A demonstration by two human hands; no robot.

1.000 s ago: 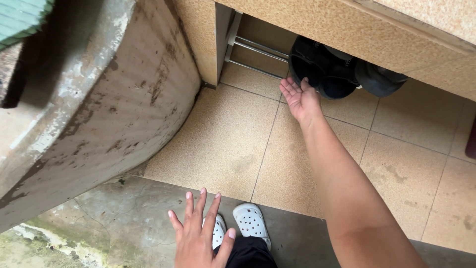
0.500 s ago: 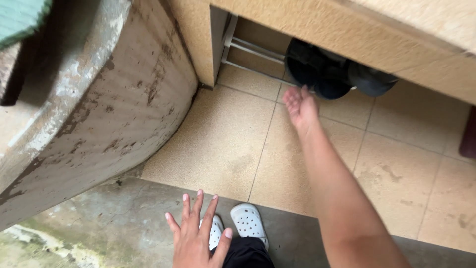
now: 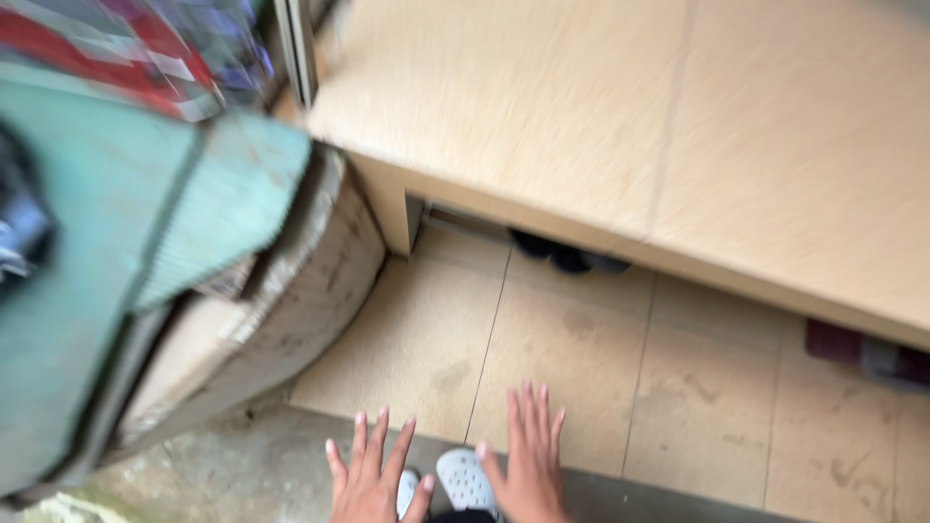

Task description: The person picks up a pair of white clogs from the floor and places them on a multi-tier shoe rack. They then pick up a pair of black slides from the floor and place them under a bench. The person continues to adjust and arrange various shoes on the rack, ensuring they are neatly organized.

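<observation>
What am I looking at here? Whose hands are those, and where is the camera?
The camera sits on a person's head and looks down, and the picture is blurry. The two bare hands belong to that person: the left hand and the right hand, both open with fingers spread, holding nothing. Between them peek white perforated clogs. Ahead lies a tan tiled floor, and dark shoes sit under a beige tiled bench. A stained curved concrete wall stands on the left.
</observation>
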